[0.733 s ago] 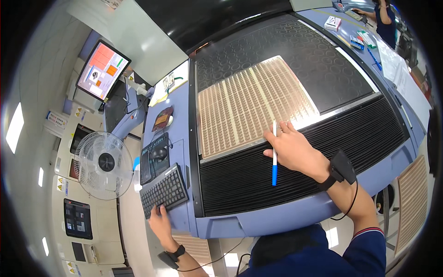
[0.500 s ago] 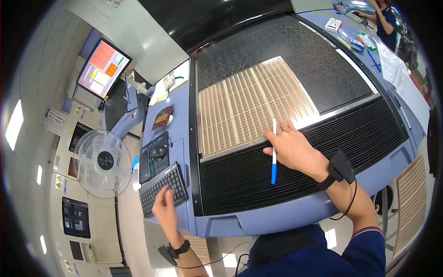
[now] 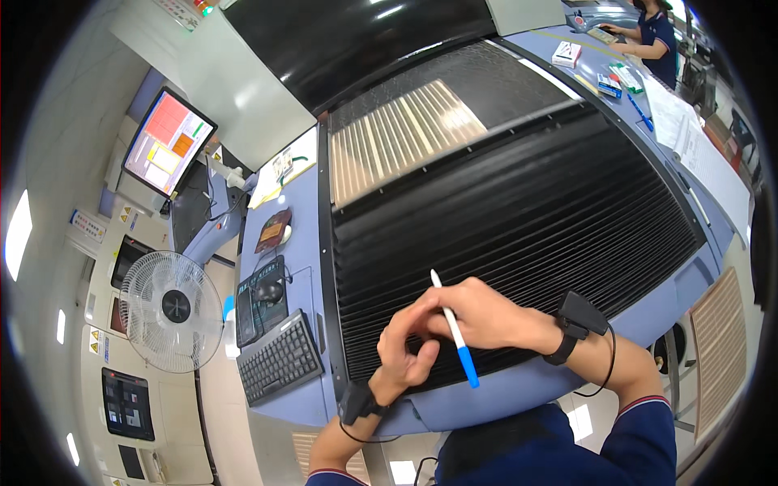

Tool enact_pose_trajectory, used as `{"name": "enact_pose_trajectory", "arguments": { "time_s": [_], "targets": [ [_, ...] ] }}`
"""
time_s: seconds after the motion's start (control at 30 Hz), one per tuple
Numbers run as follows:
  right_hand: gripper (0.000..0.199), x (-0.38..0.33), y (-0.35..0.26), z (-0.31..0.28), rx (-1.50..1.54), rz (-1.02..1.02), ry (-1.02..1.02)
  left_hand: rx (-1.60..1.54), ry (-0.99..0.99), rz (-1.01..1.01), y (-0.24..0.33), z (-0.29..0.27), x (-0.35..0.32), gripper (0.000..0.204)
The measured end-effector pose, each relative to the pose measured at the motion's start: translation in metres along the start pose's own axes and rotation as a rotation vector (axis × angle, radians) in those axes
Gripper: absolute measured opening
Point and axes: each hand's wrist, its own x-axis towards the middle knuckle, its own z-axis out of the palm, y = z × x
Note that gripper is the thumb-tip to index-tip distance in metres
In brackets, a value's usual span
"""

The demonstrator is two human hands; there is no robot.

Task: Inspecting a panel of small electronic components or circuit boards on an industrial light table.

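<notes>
My right hand (image 3: 490, 316) holds a white pen with a blue end (image 3: 455, 330), gripped between thumb and fingers and slanting across the hand. My left hand (image 3: 401, 344) is beside it, fingers curved and thumb apart, its fingertips meeting the right hand's fingers. No object shows in the left hand. Both hands are over the near edge of a black pleated bellows cover (image 3: 502, 215). Beyond the cover, a tan panel with light strips (image 3: 397, 138) lies on the machine bed, its near part out of sight.
Left of the bed are a keyboard (image 3: 279, 359), a black mouse (image 3: 267, 290) and a dark red packet (image 3: 274, 230). A monitor (image 3: 170, 142) and a fan (image 3: 174, 308) stand farther left. Small boxes (image 3: 567, 54) and papers (image 3: 705, 162) lie at right, near another person (image 3: 652, 44).
The panel and bed have slid away from me, and the bellows has stretched out. My right hand has drawn back from the panel with the pen. My left hand has moved right from the keyboard.
</notes>
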Motion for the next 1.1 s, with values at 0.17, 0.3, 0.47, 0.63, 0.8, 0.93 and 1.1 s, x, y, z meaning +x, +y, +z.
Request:
{"name": "enact_pose_trajectory", "arguments": {
  "time_s": [0.17,0.3,0.47,0.63,0.8,0.93,1.1],
  "targets": [
    [0.023,-0.007,-0.007,0.016,-0.012,-0.082,-0.01,0.048,-0.001,0.163,0.003,-0.001,-0.014,0.054],
    [0.022,-0.007,-0.006,0.017,-0.139,-0.008,-0.023,0.201,0.003,0.208,0.001,0.0,-0.012,0.052],
    [0.018,-0.01,-0.004,0.018,-0.226,-0.099,-0.014,0.148,0.047,0.11,-0.001,0.006,-0.012,0.047],
    [0.015,-0.011,0.001,0.021,-0.158,-0.026,-0.014,0.272,0.012,0.108,0.007,0.004,-0.008,0.038],
    [0.015,-0.008,-0.01,0.017,-0.017,0.061,-0.039,0.299,0.034,0.232,0.006,-0.001,-0.006,0.026],
    [0.02,-0.007,-0.013,0.017,-0.015,0.107,-0.065,0.314,0.1,0.233,0.008,-0.001,-0.015,0.025],
    [0.025,-0.003,-0.017,0.014,0.101,0.15,-0.085,0.139,0.254,0.143,0.005,0.005,-0.026,0.024]
  ]
}}
